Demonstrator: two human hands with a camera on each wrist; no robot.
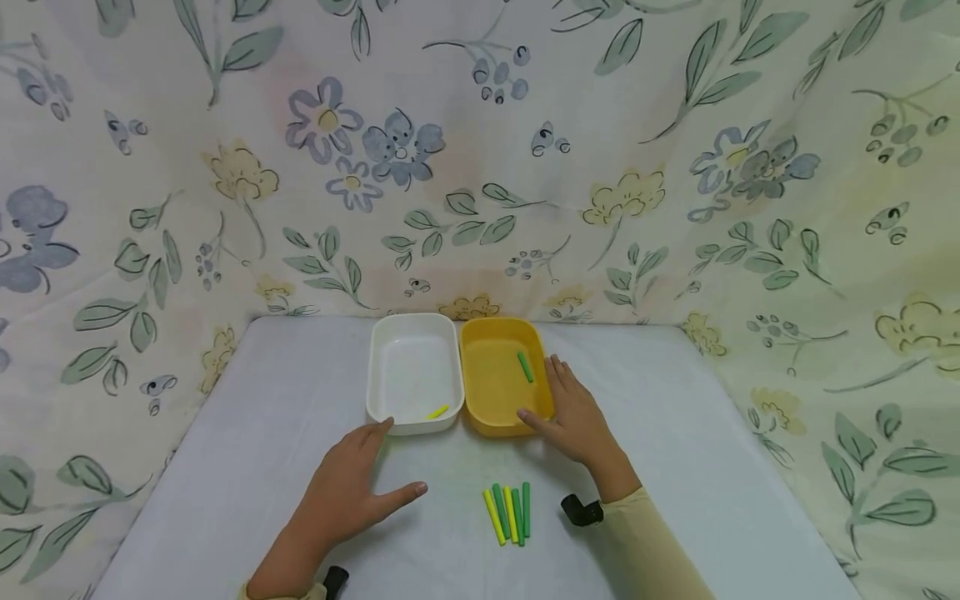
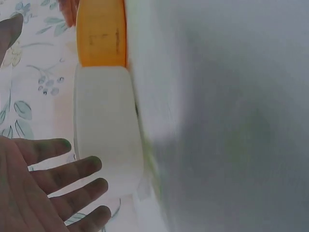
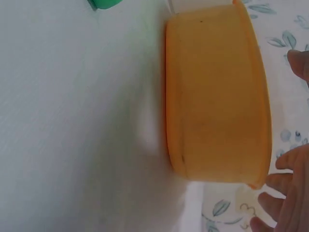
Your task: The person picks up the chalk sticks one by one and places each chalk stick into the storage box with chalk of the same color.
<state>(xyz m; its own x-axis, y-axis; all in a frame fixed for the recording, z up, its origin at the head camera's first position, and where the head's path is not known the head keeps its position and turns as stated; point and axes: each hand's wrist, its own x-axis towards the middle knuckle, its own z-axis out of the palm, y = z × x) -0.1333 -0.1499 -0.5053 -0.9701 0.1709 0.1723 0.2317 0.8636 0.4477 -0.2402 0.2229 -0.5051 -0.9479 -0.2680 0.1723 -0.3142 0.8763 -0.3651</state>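
Observation:
A white tray point(image 1: 405, 375) and a yellow-orange tray point(image 1: 495, 383) stand side by side. One short yellow stick point(image 1: 438, 412) lies in the white tray, and one green stick point(image 1: 525, 367) in the yellow-orange one. My left hand point(image 1: 341, 496) is at the white tray's near left corner, fingers extended and thumb spread, holding nothing. At the right side of the yellow-orange tray, my right hand point(image 1: 577, 421) has its fingers along the rim and its thumb over the near corner; whether it touches is hard to tell. Several yellow sticks point(image 1: 493, 517) and green sticks point(image 1: 527, 508) lie together in front.
A white cloth point(image 1: 300, 392) covers the table. Behind it hangs a floral curtain point(image 1: 480, 167), close to the trays' far edges. A black wrist camera point(image 1: 581, 510) sits at the right sleeve point(image 1: 652, 542), beside the loose sticks.

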